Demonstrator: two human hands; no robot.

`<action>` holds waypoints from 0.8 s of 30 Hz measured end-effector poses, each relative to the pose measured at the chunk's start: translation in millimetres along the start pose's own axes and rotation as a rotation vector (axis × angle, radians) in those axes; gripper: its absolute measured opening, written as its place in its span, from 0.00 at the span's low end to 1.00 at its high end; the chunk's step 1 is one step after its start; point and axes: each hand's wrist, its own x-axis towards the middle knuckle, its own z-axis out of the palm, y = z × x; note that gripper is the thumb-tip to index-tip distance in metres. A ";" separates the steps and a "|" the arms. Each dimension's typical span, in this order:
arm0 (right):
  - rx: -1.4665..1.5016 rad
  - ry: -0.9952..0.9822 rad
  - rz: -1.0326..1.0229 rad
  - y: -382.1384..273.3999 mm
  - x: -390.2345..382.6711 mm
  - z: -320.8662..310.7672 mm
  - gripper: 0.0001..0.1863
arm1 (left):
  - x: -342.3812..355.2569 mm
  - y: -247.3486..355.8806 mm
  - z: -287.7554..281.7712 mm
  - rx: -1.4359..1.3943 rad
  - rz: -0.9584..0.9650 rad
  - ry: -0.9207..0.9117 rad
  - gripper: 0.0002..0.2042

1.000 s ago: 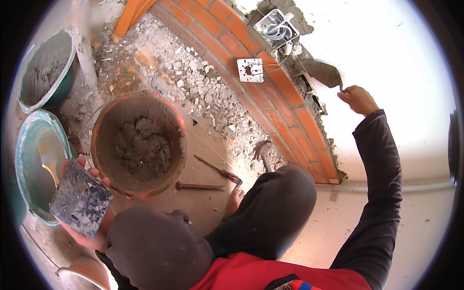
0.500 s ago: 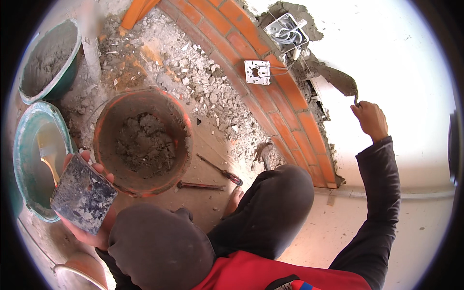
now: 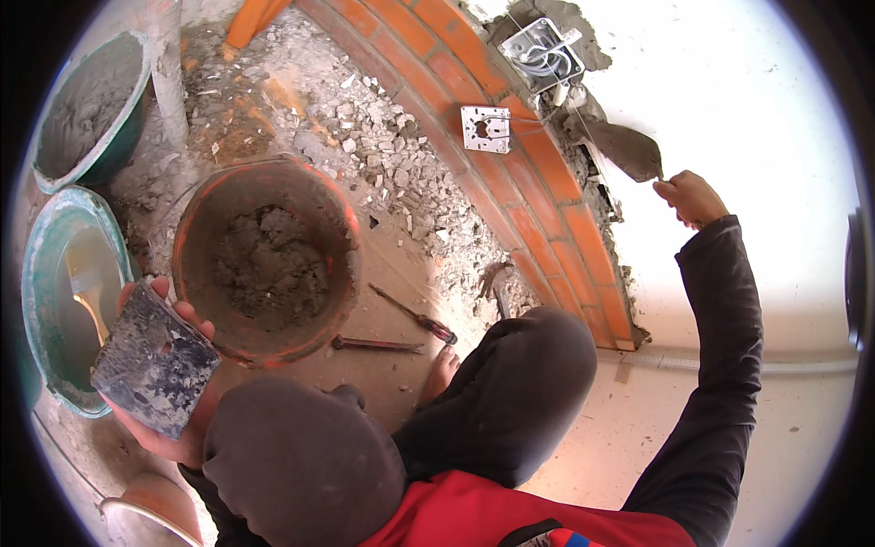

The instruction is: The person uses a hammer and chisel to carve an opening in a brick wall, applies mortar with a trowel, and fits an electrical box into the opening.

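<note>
My right hand grips a trowel by its handle, its arm stretched toward the white wall. The mortar-smeared trowel blade lies at the wall, beside the broken edge below an open electrical box with coiled wires. My left hand holds up a dark, mortar-stained square plate, with fingertips showing over its far edge. Near that hand stands an orange-rimmed bucket with grey mortar inside. The trowel's handle is mostly hidden in my fist.
A white wired square plate hangs before the orange bricks. At left are a teal basin with a brush and a mortar tub. A screwdriver, a metal bar, a hammer and rubble lie on the floor.
My right hand has moved a little up and left, and the trowel blade has shifted left with its face turned more into view. The left hand's plate has tilted slightly.
</note>
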 end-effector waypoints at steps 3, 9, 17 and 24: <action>-0.056 -0.018 0.093 16.0 -21.8 -11.6 0.25 | 5.9 -7.8 -5.5 0.044 -0.067 0.042 0.38; -0.254 0.162 -0.086 -1.8 -44.2 -10.6 0.22 | 3.9 -8.2 -3.7 -0.011 -0.005 -0.047 0.38; -0.197 0.175 -0.006 -5.7 -16.1 8.7 0.25 | 3.6 -10.9 12.0 0.065 -0.027 0.101 0.39; -0.221 0.265 -0.149 16.9 -36.7 10.9 0.22 | 3.2 -6.4 -1.2 0.071 0.022 0.012 0.37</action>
